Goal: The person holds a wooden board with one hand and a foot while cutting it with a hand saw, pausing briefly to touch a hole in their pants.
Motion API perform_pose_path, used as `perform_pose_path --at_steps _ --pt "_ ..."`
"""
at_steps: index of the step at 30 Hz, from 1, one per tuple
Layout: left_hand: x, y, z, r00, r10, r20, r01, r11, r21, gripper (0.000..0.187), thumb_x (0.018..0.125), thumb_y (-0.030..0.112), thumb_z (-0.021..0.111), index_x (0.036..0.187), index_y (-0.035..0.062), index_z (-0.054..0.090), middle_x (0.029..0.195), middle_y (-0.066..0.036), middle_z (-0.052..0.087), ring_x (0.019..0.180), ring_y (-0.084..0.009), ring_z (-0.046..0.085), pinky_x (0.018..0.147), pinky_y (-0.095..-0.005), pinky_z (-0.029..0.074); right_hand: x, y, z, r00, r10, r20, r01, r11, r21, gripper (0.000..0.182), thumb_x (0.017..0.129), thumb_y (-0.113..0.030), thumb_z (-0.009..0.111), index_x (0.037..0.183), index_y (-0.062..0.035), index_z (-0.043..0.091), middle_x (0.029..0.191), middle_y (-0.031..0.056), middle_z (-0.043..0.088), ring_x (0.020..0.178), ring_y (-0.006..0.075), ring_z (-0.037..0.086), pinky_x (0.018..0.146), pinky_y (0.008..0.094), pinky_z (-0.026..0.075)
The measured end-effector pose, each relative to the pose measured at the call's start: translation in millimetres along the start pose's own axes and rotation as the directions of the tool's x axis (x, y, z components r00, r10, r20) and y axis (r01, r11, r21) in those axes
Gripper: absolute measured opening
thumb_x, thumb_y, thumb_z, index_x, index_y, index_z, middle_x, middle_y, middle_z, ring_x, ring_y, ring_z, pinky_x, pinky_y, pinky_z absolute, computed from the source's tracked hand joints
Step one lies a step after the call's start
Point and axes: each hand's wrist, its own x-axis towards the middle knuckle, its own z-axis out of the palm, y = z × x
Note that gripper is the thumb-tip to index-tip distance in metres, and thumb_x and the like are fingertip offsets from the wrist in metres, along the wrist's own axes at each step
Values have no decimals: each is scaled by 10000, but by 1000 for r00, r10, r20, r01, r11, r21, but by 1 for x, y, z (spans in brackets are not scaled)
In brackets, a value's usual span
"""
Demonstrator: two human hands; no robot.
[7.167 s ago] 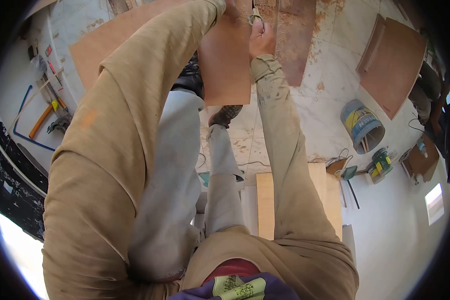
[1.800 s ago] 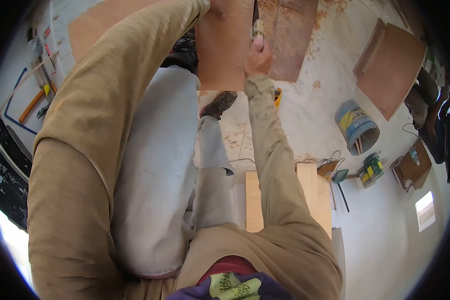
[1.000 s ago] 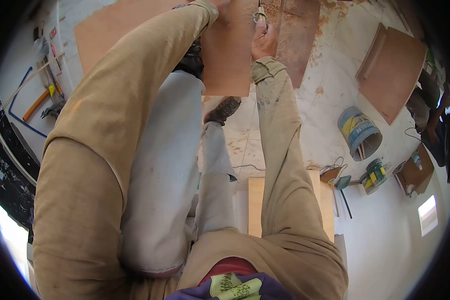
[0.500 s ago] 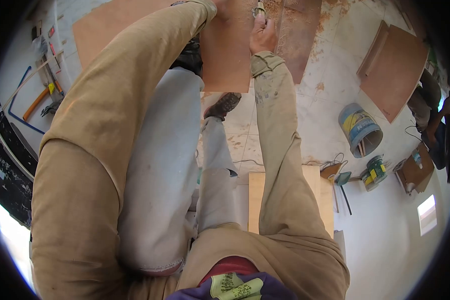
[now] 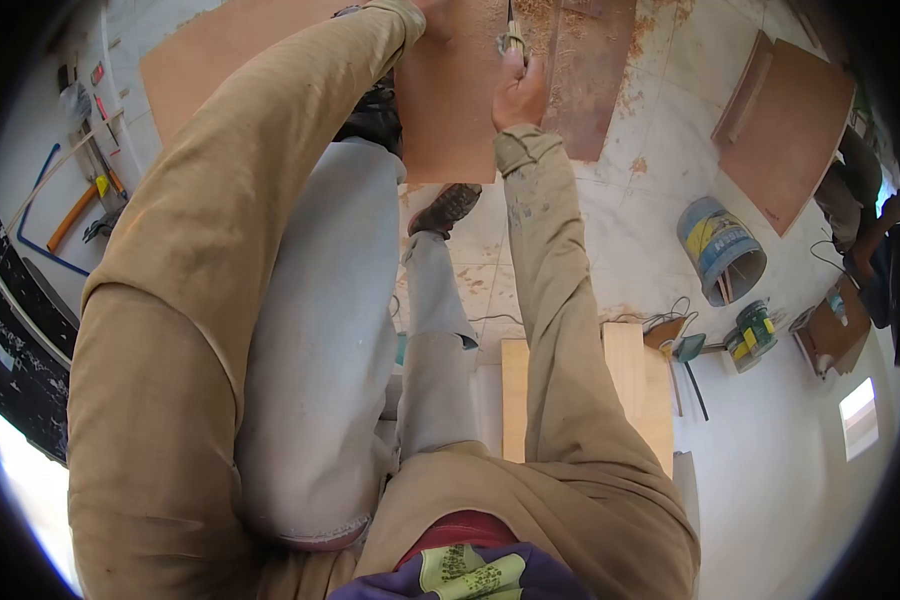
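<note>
My right hand [image 5: 521, 97] is closed around the pale, bound handle of a thin-bladed tool [image 5: 514, 42], its dark blade pointing away and running out of the top of the view. Under it lies a reddish-brown wooden board [image 5: 448, 130]. Wood shavings [image 5: 537, 14] are scattered near the blade. At the top edge my left hand [image 5: 435, 14] shows only in part, over the same board, and its fingers cannot be made out.
A blue bucket [image 5: 703, 240] and a green tub [image 5: 755, 325] stand at right. Another brown panel [image 5: 795, 125] lies beyond, with a person [image 5: 867, 235] beside it. Pale planks [image 5: 625, 365] lie near my right arm. An orange-handled tool [image 5: 72, 218] and a blue-framed saw [image 5: 32, 205] are at left.
My right hand has drawn back toward my body with the tool, showing more of the blade. My left hand stays near the top edge.
</note>
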Motion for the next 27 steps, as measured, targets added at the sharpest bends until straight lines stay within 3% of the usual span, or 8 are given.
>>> perform_pose_path --at_steps 6,9,10,15,19,22,25,27 --pt "19 -9 43 995 48 -84 -31 982 189 588 1026 196 344 1586 181 164 1590 -310 153 1449 -602 28 1015 -845 192 -188 -21 -132 960 211 187 -228 971 74 294 1025 -269 496 1150 -16 577 940 173 718 833 197 699 738 358 537" --pt "-1 6 -5 990 -69 123 79 994 -76 568 1030 190 322 1580 237 186 1612 -267 143 1451 -602 17 1000 -858 177 -90 -14 -65 956 238 172 -240 971 -9 292 1022 -313 492 1086 -40 573 903 268 684 848 423 691 707 472 521" --pt "1 8 -20 976 -137 168 171 963 -206 563 1032 207 323 1577 260 194 1619 -251 144 1451 -602 13 1001 -861 163 -38 4 -23 998 35 56 -39 997 71 322 1014 -358 497 1047 -45 565 872 303 657 867 521 628 699 536 493" --pt "-3 0 -7 994 -67 91 87 966 -245 550 1035 224 295 1568 313 197 1639 -207 120 1452 -602 7 961 -891 141 -3 1 -7 993 78 86 -78 997 -4 385 1002 -414 513 1033 -32 557 858 300 650 861 533 617 684 552 477" --pt "11 3 44 984 -91 -155 76 992 -97 599 1014 153 355 1575 270 182 1637 -215 108 1443 -616 27 949 -891 182 -166 -10 -116 922 318 222 -327 945 6 284 1028 -282 485 1112 -20 554 755 179 637 640 266 618 619 391 494" --pt "-12 6 -67 958 -57 280 127 963 -239 622 1005 163 408 1578 230 175 1636 -215 118 1434 -627 57 952 -885 199 -159 -27 -110 961 236 146 -248 967 64 272 1033 -253 475 990 2 558 736 118 540 669 194 518 646 353 448" --pt "9 -2 38 988 -18 -155 30 996 78 666 997 245 464 1584 188 155 1638 -207 120 1426 -637 60 980 -857 234 -31 10 -14 995 98 34 -99 994 44 375 1022 -346 496 962 11 591 853 288 608 776 422 588 714 468 470" --pt "-1 3 -11 995 -65 79 71 995 -66 681 990 305 462 1586 197 151 1641 -192 130 1449 -586 57 1017 -832 206 37 5 24 998 -44 -51 43 999 -27 391 1013 -375 516 992 6 599 840 277 635 769 472 609 682 504 471"
